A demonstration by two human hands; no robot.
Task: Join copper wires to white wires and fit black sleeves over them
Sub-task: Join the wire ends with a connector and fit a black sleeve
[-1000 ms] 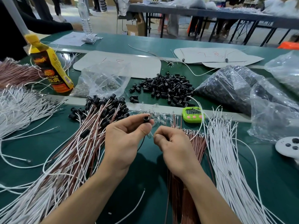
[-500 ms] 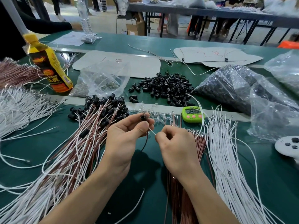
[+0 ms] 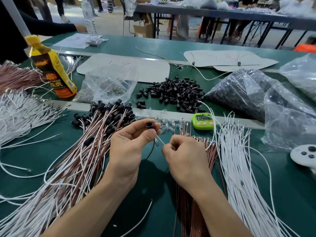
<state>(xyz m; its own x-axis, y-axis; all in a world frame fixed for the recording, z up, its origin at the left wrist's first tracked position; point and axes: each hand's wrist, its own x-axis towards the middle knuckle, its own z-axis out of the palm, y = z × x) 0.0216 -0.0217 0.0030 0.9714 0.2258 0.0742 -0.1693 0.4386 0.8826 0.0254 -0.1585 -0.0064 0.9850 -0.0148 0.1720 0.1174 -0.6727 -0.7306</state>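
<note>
My left hand [image 3: 130,147] pinches a black sleeve [image 3: 150,125] between thumb and fingers, its open end facing me. A white wire [image 3: 160,140] runs from under the sleeve down to my right hand [image 3: 184,159], which pinches it in curled fingers. A copper wire [image 3: 151,150] hangs from the sleeve between my hands. Loose black sleeves [image 3: 174,93] lie in a pile behind. Bare copper wires [image 3: 210,151] lie under my right hand, white wires [image 3: 239,165] to their right. Finished copper-and-white pairs with sleeves [image 3: 82,154] fan out at the left.
A yellow drink bottle [image 3: 51,71] stands at the back left beside a clear bag [image 3: 109,86]. A green timer [image 3: 203,121] sits behind my right hand. Plastic bags of black parts [image 3: 242,93] fill the right. More white wires [image 3: 18,115] lie far left. A person's sleeve [image 3: 51,28] rests at the far edge.
My right hand has drawn the white wire away from the sleeve, so more wire shows between my hands. The left hand has turned the sleeve's opening toward me.
</note>
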